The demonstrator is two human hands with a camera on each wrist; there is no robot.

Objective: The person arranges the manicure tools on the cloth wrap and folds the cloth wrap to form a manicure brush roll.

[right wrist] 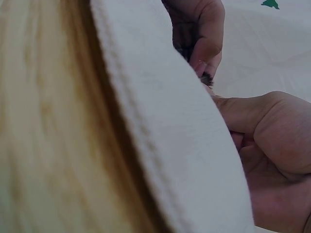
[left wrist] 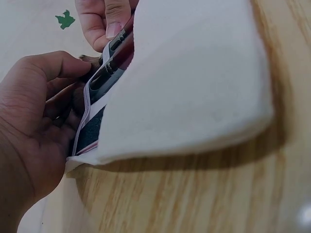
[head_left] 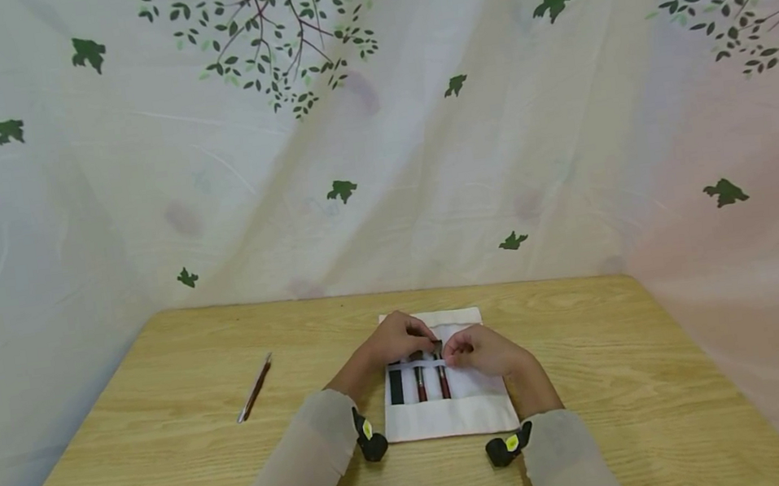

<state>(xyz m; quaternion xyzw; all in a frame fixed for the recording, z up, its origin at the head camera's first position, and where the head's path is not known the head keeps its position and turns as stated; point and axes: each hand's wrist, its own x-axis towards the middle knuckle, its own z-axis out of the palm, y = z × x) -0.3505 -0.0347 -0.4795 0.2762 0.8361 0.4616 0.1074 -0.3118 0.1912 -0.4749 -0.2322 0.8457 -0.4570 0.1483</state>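
A white fabric brush roll [head_left: 449, 418] lies unrolled on the table, with two dark-red-handled makeup brushes and a black strip [head_left: 396, 387] under its elastic band [left wrist: 86, 102]. My left hand [head_left: 396, 339] reaches over its upper part and pinches the bristle end of the right-hand brush [head_left: 443, 380]. Just right of that brush, my right hand [head_left: 481, 350] pinches the elastic band between thumb and curled forefinger. The other brush [head_left: 420, 384] sits beside it, its head partly behind my left fingers. In the right wrist view the roll's flap [right wrist: 160, 121] hides most of the brushes.
A slim reddish-brown pen-like tool [head_left: 256, 388] with pale ends lies on the wooden table [head_left: 168, 469] to the left. Behind the table hangs a pale curtain [head_left: 267, 210] printed with leaves and branches. Each wrist wears a small black camera.
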